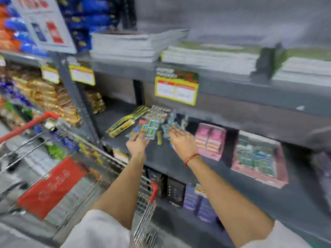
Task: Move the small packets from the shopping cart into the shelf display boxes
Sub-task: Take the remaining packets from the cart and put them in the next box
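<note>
Packets, small teal-and-white ones, sit fanned in the left hand, whose fingers close around their lower edge, above the dark shelf. A second bunch of the same packets is held under the fingers of the right hand, just beside the first bunch and close to it; the blur hides whether the two bunches touch. The right hand wears a ring on one finger and a red thread at the wrist. Both forearms reach forward from white sleeves. Behind the hands, on the same shelf, lie yellow-green flat packs and a grey blurred box of goods. To the right stand a pink box and, well apart from the hands, a larger pink display box filled with teal packets. A yellow price tag hangs from the shelf edge above. Stacks of notebooks lie on the upper shelf. To the left stands the cart, wire-sided with red handles and a red flap, with coloured goods in its far end.
</note>
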Available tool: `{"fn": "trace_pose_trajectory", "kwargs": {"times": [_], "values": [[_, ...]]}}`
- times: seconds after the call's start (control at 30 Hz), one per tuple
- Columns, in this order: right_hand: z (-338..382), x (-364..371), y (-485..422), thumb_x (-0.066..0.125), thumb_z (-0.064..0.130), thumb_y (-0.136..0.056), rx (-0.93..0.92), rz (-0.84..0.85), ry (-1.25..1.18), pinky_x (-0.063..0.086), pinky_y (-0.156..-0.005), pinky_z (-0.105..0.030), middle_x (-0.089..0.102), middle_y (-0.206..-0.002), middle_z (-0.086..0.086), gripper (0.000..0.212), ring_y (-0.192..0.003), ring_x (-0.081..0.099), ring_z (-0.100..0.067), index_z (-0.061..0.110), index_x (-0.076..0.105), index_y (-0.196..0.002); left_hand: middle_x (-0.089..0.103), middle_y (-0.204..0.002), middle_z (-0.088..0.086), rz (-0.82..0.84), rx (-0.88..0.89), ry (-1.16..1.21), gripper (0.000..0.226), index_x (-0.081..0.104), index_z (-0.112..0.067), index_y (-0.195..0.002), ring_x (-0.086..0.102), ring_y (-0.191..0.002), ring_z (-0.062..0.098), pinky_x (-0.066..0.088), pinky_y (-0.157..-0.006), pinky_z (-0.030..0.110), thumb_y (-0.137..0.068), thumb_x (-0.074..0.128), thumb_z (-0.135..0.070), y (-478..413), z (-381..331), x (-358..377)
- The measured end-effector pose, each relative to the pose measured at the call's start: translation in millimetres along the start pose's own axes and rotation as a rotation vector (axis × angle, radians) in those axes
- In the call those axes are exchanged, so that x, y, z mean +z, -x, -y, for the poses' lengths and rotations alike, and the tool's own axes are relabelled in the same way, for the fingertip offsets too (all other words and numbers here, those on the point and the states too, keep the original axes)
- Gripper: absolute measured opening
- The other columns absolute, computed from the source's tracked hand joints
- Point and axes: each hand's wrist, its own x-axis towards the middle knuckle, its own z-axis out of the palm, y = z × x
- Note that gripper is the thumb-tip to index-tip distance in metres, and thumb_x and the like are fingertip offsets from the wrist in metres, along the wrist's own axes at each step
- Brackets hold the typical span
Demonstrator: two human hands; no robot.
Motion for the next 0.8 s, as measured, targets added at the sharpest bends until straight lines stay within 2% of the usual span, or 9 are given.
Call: {"fn": "trace_pose_trajectory", "kwargs": {"times": [0.07, 0.13, 0.23, 0.37, 0.47, 0.53, 0.57, 0.67, 0.8], "values": [[-39, -18, 16, 0.038, 0.01, -0.063, 0.099, 0.004, 0.057, 0.056, -0.055, -0.02, 0.079, -0.081, -0.004, 0.039, -0.077, 0.076, -0.013, 0.011, 0.075, -0.076, 0.06, -0.065, 0.0, 0.093, -0.024, 0.026, 0.009, 0.061, -0.007, -0.097, 0.057, -0.052, 0.007, 0.051, -0.042, 0.011, -0.09, 0.06, -0.002, 15, 9, 43], [-76, -36, 41, 0.036, 0.011, -0.06, 0.203, -0.001, 0.15, 0.053, -0.047, -0.02, 0.077, -0.073, -0.007, 0.039, -0.066, 0.075, -0.019, 0.01, 0.073, -0.073, 0.061, -0.046, -0.006, 0.224, -0.069, 0.031, 0.014, 0.06, -0.007, -0.08, 0.055, -0.037, 0.001, 0.049, -0.039, 0.011, -0.091, 0.055, 0.001, 36, 24, 87], [-121, -60, 87, 0.039, 0.01, -0.058, 0.395, -0.005, 0.266, 0.044, -0.035, -0.019, 0.07, -0.057, -0.006, 0.03, -0.046, 0.067, -0.022, 0.01, 0.069, -0.065, 0.059, -0.036, -0.005, 0.374, -0.198, -0.003, 0.028, 0.055, -0.01, -0.066, 0.057, -0.039, 0.012, 0.045, -0.033, 0.013, -0.088, 0.054, 0.008, 75, 55, 147], [-156, -67, 151, 0.056, 0.006, -0.046, 0.59, 0.089, 0.36, 0.041, -0.031, -0.017, 0.069, -0.054, -0.006, 0.018, -0.042, 0.066, -0.021, 0.01, 0.067, -0.06, 0.062, -0.069, 0.01, 0.476, -0.306, -0.232, 0.021, 0.057, -0.012, -0.071, 0.067, -0.073, 0.029, 0.055, -0.049, 0.026, -0.087, 0.059, 0.002, 121, 108, 197], [-169, -62, 179, 0.083, 0.006, -0.032, 0.745, 0.238, 0.251, 0.041, -0.03, -0.018, 0.068, -0.051, -0.005, 0.032, -0.042, 0.066, -0.022, 0.012, 0.066, -0.058, 0.069, -0.09, 0.009, 0.608, -0.288, -0.498, 0.018, 0.067, -0.003, -0.102, 0.067, -0.09, 0.029, 0.058, -0.076, 0.033, -0.092, 0.054, -0.011, 145, 148, 205], [-171, -58, 189, 0.088, 0.01, -0.031, 0.779, 0.338, 0.316, 0.045, -0.032, -0.023, 0.068, -0.054, -0.006, 0.041, -0.045, 0.066, -0.023, 0.014, 0.067, -0.065, 0.072, -0.103, 0.018, 0.629, -0.152, -0.639, 0.022, 0.07, 0.001, -0.102, 0.069, -0.098, 0.035, 0.057, -0.087, 0.043, -0.089, 0.055, -0.009, 154, 163, 203], [-171, -58, 191, 0.085, 0.01, -0.046, 0.769, 0.374, 0.314, 0.051, -0.041, -0.028, 0.072, -0.067, -0.007, 0.038, -0.057, 0.07, -0.026, 0.014, 0.069, -0.08, 0.072, -0.103, 0.02, 0.648, -0.056, -0.706, 0.022, 0.072, 0.003, -0.098, 0.069, -0.098, 0.034, 0.057, -0.086, 0.042, -0.087, 0.056, -0.007, 156, 168, 201], [-177, -51, 196, 0.052, 0.008, -0.086, 0.801, 0.405, 0.114, 0.051, -0.085, -0.036, 0.064, -0.123, -0.008, 0.041, -0.111, 0.06, -0.03, 0.018, 0.054, -0.126, 0.073, -0.094, 0.021, 0.771, 0.306, -0.941, 0.016, 0.073, 0.004, -0.088, 0.068, -0.092, 0.035, 0.053, -0.076, 0.039, -0.085, 0.058, -0.002, 159, 172, 195], [-193, -56, 196, 0.049, 0.023, -0.094, 0.81, 0.482, -0.12, 0.034, -0.112, -0.038, 0.047, -0.144, -0.008, 0.04, -0.133, 0.042, -0.029, 0.024, 0.052, -0.133, 0.067, -0.116, 0.009, 0.895, 0.805, -1.256, 0.024, 0.069, -0.004, -0.108, 0.059, -0.109, 0.026, 0.051, -0.091, 0.035, -0.091, 0.054, -0.012, 148, 164, 189]]}}
